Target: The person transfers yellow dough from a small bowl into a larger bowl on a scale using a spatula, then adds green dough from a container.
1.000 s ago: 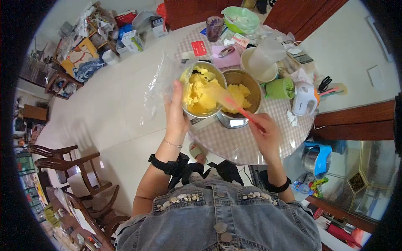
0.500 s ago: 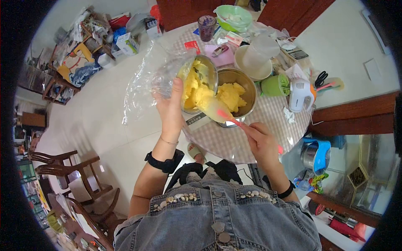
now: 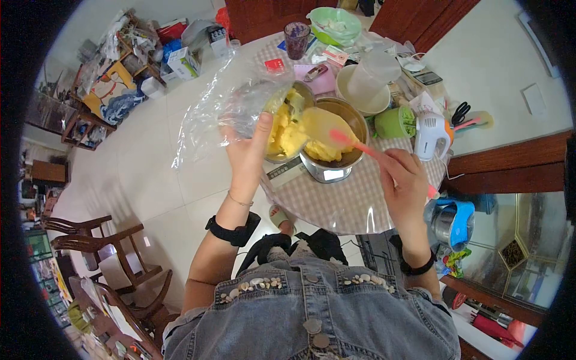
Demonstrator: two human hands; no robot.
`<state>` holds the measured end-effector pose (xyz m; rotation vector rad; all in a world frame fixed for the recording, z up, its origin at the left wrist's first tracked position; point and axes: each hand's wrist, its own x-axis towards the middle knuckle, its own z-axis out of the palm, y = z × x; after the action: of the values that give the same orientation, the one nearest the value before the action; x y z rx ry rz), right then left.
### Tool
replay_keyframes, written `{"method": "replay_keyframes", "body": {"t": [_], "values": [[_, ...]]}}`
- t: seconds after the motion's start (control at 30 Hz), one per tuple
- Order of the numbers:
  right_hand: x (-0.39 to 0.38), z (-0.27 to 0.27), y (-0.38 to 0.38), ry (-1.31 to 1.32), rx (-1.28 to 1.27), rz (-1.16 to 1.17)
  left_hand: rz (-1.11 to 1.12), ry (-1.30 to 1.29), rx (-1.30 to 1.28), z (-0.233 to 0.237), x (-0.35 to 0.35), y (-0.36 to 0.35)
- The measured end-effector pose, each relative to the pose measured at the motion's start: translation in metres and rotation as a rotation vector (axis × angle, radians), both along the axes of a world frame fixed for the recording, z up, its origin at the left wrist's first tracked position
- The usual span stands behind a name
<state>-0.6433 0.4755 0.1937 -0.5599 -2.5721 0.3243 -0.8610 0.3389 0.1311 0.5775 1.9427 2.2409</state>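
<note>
My left hand [image 3: 247, 147] is wrapped round the left side of a tilted metal bowl [image 3: 307, 93], thumb over its rim. Soft yellow mash [image 3: 289, 137] fills much of that bowl, and crumpled clear plastic film [image 3: 210, 114] hangs over its far-left side. In my right hand [image 3: 405, 180] is a silicone spatula [image 3: 363, 147] with a pink handle. Its pale blade lies over a second metal bowl [image 3: 360, 123], which holds more yellow mash [image 3: 324, 151] and stands on a kitchen scale [image 3: 335, 174]. The blade partly hides the mash beneath.
On the round checked table [image 3: 366, 207] are a white bowl with a translucent jug [image 3: 375, 75], a green cup [image 3: 393, 123], a white hand mixer [image 3: 429, 137], black scissors [image 3: 461, 112], a patterned glass [image 3: 296, 41] and a green basin [image 3: 334, 25]. Wooden chairs [image 3: 102, 246] stand at left.
My right hand and the spatula have moved right, bringing the blade from between the bowls to over the second bowl. The tilted bowl in my left hand has shifted slightly.
</note>
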Motion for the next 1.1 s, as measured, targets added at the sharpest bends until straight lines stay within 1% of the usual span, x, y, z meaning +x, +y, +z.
{"method": "replay_keyframes", "body": {"t": [0.03,0.1,0.3,0.37,0.4,0.43,0.47,0.5,0.53,0.57,0.6,0.63,0.7,0.73,0.77,0.8,0.83,0.9,0.93,1.0,1.03,1.1], "values": [[-0.005,0.0,-0.002,0.0,0.0,0.0,-0.02,-0.024,0.017,-0.001,0.002,0.002],[-0.014,0.0,-0.008,0.008,0.102,-0.012,-0.038,-0.047,0.034,-0.004,0.004,0.006],[-0.027,0.003,-0.02,-0.114,0.128,0.079,-0.03,-0.011,-0.045,-0.012,0.002,0.006],[-0.026,0.002,-0.018,-0.133,0.098,0.1,0.027,0.092,-0.129,-0.013,0.001,0.005],[-0.026,0.001,-0.017,-0.151,0.067,0.122,0.027,0.093,-0.13,-0.012,0.002,0.005],[-0.026,0.0,-0.015,-0.151,0.063,0.123,0.002,0.06,-0.078,-0.004,0.006,0.005],[-0.027,0.0,-0.011,-0.152,0.003,0.154,-0.022,0.027,-0.026,-0.001,0.008,0.005],[-0.026,0.0,-0.009,-0.153,-0.054,0.186,-0.022,0.027,-0.027,-0.002,0.007,0.004],[-0.026,0.001,-0.007,-0.152,-0.054,0.186,-0.007,0.074,-0.069,-0.006,0.005,0.003],[-0.025,0.004,-0.007,-0.162,-0.156,0.194,0.008,0.121,-0.11,-0.01,0.004,0.003],[-0.025,0.005,-0.006,-0.172,-0.258,0.202,0.008,0.121,-0.109,-0.012,0.003,0.002],[-0.022,0.002,-0.004,-0.171,-0.256,0.203,0.014,0.119,-0.117,-0.014,0.003,0.002],[-0.016,-0.01,-0.001,-0.241,-0.395,0.175,0.02,0.116,-0.125,-0.014,0.005,0.001],[-0.014,-0.013,-0.003,-0.242,-0.394,0.176,0.007,0.027,-0.044,-0.011,0.007,0.002],[-0.013,-0.014,-0.005,-0.255,-0.49,0.162,-0.006,-0.063,0.036,-0.009,0.009,0.002],[-0.011,-0.016,-0.007,-0.267,-0.586,0.147,-0.004,-0.064,0.037,-0.01,0.007,0.002],[-0.009,-0.019,-0.008,-0.269,-0.586,0.148,0.025,-0.052,0.042,-0.012,0.004,0.003],[-0.005,-0.025,-0.007,-0.197,-0.794,0.103,0.059,-0.038,0.047,-0.014,-0.001,0.002],[-0.001,-0.027,-0.006,-0.199,-0.793,0.106,0.097,-0.042,0.021,-0.015,-0.003,0.001],[0.009,-0.032,0.0,-0.042,-1.056,0.102,0.136,-0.049,-0.002,-0.023,-0.01,-0.002],[0.013,-0.034,0.001,-0.047,-1.054,0.097,0.147,-0.092,0.004,-0.035,-0.017,-0.005],[0.02,-0.038,0.002,0.202,-0.915,0.009,0.152,-0.138,0.012,-0.042,-0.022,-0.011]]}}
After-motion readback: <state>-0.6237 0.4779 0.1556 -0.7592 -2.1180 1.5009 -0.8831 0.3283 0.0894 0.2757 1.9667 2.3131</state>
